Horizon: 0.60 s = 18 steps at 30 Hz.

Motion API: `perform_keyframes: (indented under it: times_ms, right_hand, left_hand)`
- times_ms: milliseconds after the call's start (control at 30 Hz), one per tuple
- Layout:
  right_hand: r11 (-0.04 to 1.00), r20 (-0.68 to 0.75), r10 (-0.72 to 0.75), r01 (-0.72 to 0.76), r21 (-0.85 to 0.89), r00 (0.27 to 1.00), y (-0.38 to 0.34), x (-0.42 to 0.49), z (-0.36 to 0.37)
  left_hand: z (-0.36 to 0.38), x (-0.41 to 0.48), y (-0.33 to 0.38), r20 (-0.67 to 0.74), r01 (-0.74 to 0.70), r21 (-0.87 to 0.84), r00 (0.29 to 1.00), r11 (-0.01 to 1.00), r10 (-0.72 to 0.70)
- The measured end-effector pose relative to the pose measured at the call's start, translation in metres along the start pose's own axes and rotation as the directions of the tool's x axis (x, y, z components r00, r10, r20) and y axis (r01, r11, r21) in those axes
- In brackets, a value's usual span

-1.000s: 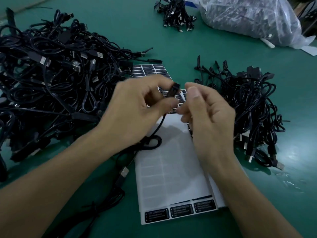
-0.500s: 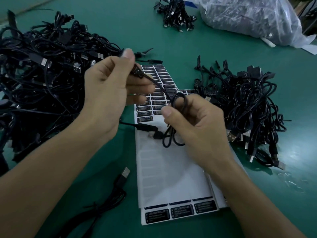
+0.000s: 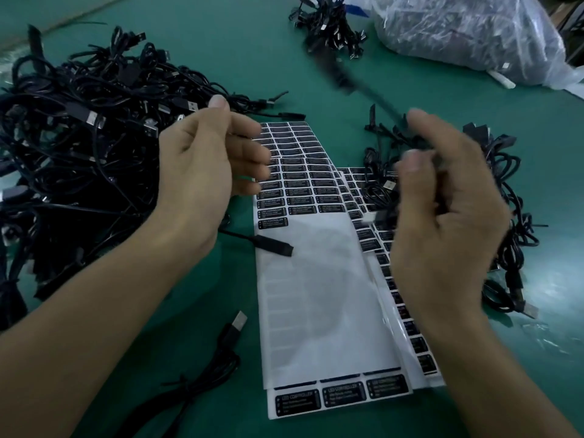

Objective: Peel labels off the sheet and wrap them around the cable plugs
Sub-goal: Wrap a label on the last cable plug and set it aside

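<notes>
Across the label sheet (image 3: 316, 295), one plug (image 3: 274, 245), seemingly loose.

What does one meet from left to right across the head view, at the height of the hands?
Cable pile, left hand, label sheet, right hand.

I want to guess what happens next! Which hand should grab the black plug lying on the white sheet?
Probably the left. The left hand is open and empty, close beside the plug on the label sheet. The right hand is blurred, with another cable streaking from it, so it seems busy.
</notes>
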State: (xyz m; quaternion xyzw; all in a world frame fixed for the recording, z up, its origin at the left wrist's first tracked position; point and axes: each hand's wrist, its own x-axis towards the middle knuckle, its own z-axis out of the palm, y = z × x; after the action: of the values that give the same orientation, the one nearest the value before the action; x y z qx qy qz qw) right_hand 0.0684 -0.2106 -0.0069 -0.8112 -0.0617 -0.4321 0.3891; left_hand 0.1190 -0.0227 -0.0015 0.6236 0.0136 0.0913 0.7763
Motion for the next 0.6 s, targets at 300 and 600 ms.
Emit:
perform_keyframes:
  times_ms: [300,600]
  right_hand:
    - [0.887,0.043,0.244,-0.206,-0.413,0.969,0.006,0.008,-0.015]
    - [0.887,0.196,-0.004,0.094,-0.452,0.981,-0.001,0.0,-0.006]
  left_hand:
    - [-0.003,0.001,-0.008,0.14,-0.131,0.262,0.985,0.956,0.096]
    - [-0.027,0.009,0.007,0.667,-0.442,0.7,0.686,0.56,-0.291]
